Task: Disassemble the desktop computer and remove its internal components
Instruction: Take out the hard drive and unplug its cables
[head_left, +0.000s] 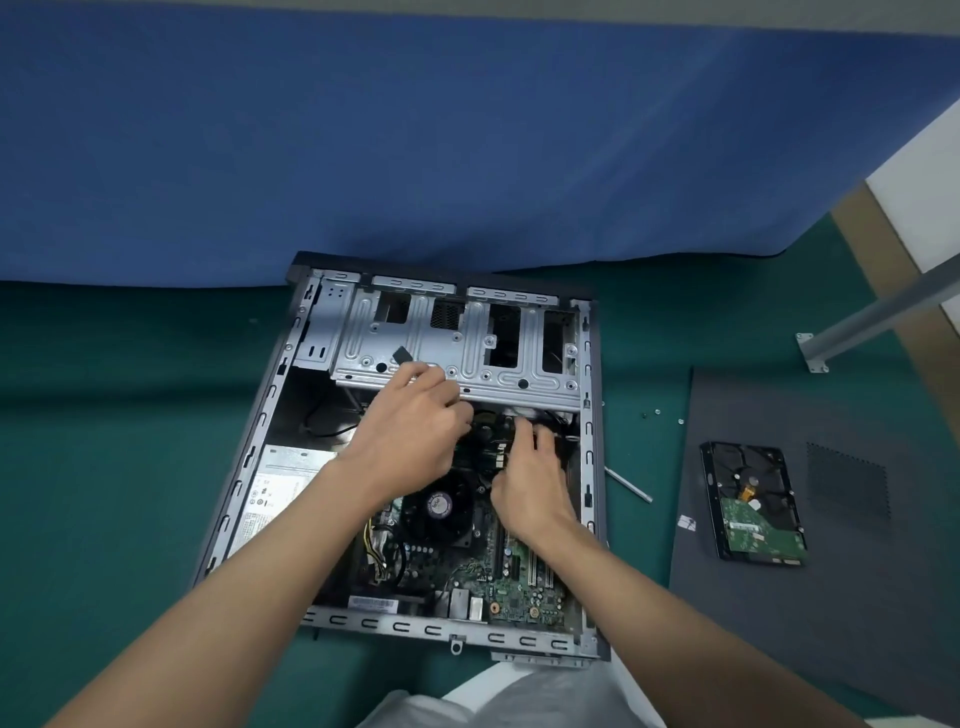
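Working inside the open computer case (589, 467), centre frame. Side panel (831, 597) is off, at right, with the hard drive (753, 504) on it. Left to remove: motherboard (519, 587), CPU fan (439, 506), power supply (280, 493), drive cage (467, 353). Left hand (410, 421) and right hand (530, 488) reach under the cage edge; fingers hidden, so I cannot tell their grip.

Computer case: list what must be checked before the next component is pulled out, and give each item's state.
1. Side panel off, lying to the right of the computer case: ok.
2. Hard drive out, resting on that panel: ok.
3. Screws gathered: not ok, they lie loose on the green mat.
4. Yellow-and-black cables unplugged from the motherboard: cannot tell.
5. Left hand and right hand have a firm hold at the drive cage edge: cannot tell, the fingers are blurred and partly hidden.
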